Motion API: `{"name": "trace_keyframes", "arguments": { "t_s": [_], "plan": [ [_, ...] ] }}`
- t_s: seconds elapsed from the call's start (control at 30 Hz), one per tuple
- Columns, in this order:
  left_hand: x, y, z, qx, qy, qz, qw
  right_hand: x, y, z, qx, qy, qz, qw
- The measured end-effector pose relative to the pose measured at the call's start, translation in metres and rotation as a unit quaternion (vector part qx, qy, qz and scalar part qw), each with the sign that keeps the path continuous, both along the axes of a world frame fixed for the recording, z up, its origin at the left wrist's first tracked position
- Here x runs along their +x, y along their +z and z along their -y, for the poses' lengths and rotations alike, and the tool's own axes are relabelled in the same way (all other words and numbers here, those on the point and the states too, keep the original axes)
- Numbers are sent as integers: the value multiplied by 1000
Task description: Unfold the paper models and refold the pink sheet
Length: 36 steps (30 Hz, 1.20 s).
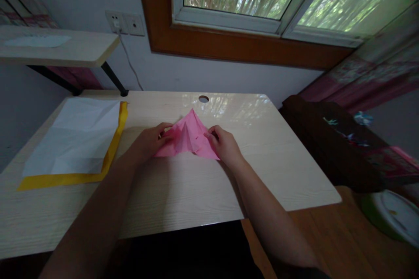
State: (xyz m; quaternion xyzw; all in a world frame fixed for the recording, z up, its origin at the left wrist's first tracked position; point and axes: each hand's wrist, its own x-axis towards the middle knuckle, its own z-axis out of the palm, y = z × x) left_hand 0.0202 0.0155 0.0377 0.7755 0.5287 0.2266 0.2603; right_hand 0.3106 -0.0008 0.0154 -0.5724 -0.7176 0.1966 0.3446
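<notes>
A pink sheet of paper (189,133), partly folded into a pointed shape, lies in the middle of the pale wooden desk (196,183). My left hand (151,139) grips its left side with the fingers pinched on a fold. On the paper's right side my right hand (224,144) pinches the paper between thumb and fingers. The peak of the paper points away from me toward the round cable hole (203,99).
A white sheet (75,135) lies on a yellow sheet (113,148) at the desk's left. A small shelf (59,48) stands at the back left, with wall sockets (124,22) beside it. A dark cushioned seat (337,148) and a green-rimmed bin (393,216) sit to the right.
</notes>
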Motion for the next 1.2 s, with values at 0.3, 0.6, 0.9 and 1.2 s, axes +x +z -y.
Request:
{"name": "trace_keyframes", "arguments": {
  "t_s": [0.3,0.6,0.9,1.2],
  "plan": [
    [-6,-2,-4,3,16,-3,1000,2,-2,-2,-8,4,1,1000],
    [-11,-1,-9,9,56,69,996,2,3,-1,-17,2,-55,998],
    [-12,6,-9,22,88,91,992,5,2,-2,-32,-12,-119,992],
    [-19,3,-11,22,99,113,988,9,3,-3,-41,0,-133,990]
  ]
}}
